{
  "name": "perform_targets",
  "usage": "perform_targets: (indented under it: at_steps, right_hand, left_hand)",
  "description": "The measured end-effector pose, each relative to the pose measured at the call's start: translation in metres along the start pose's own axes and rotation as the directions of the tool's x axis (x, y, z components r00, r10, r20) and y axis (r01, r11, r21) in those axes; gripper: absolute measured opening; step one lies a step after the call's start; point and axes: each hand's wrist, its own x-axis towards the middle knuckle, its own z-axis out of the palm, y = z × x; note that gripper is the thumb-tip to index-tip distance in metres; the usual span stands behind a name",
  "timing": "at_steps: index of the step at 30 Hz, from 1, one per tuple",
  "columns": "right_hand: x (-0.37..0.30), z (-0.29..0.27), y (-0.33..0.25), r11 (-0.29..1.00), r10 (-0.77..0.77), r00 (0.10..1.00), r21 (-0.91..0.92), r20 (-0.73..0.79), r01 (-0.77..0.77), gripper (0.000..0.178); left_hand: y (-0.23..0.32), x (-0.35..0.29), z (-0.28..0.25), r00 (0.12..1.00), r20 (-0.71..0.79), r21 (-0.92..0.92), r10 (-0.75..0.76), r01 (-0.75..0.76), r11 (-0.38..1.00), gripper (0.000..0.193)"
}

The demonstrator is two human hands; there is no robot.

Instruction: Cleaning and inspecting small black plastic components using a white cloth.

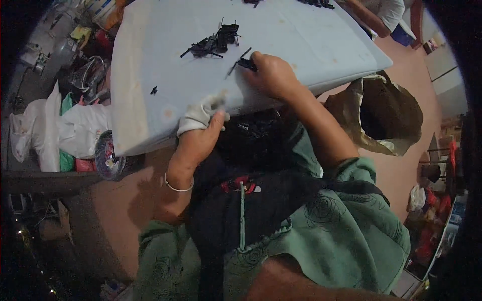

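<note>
Seemingly partway (no finished result shows): the right hand [271,75] pinches a thin black plastic-looking piece [246,64] over the white-covered table [306,47]; the left hand [201,143] grips crumpled off-white cloth [196,116]; a spiky black pile [216,42] lies untouched.

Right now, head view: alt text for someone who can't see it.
A person's right hand holds a black part over a pale worktop; the left hand holds a whitish cloth at the near edge. Farther back lies a black pile.
</note>
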Motion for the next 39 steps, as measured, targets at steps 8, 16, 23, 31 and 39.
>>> perform_targets:
  at_steps: [8, 16, 23, 31, 39]
  right_hand:
    - [-0.029, -0.051, -0.027, 0.886, -0.322, 0.912, 0.421, 0.255, 0.195, 0.03]
    - [-0.049, -0.053, -0.04, 0.712, -0.203, 0.972, 0.699, 0.12, 0.063, 0.033]
    - [-0.054, -0.032, -0.054, 0.834, -0.188, 0.947, 0.466, -0.262, 0.294, 0.021]
    - [-0.059, -0.027, -0.051, 0.749, -0.185, 0.983, 0.645, -0.015, 0.151, 0.023]
    - [-0.059, -0.006, -0.059, 0.572, -0.031, 0.989, 0.814, 0.144, -0.101, 0.025]
  left_hand:
    - [0.045, 0.012, 0.003, 0.962, 0.215, 0.334, 0.17, -0.236, 0.913, 0.03]
    - [0.056, 0.002, 0.006, 0.973, 0.136, 0.041, -0.185, 0.181, 0.983, 0.031]
    - [0.052, 0.0, 0.025, 0.994, 0.045, -0.21, 0.1, -0.088, 0.974, 0.021]
    - [0.048, -0.004, 0.025, 0.997, -0.022, -0.096, 0.074, -0.076, 0.992, 0.02]
    - [0.04, -0.001, 0.025, 0.806, 0.055, 0.692, 0.59, -0.457, 0.559, 0.021]
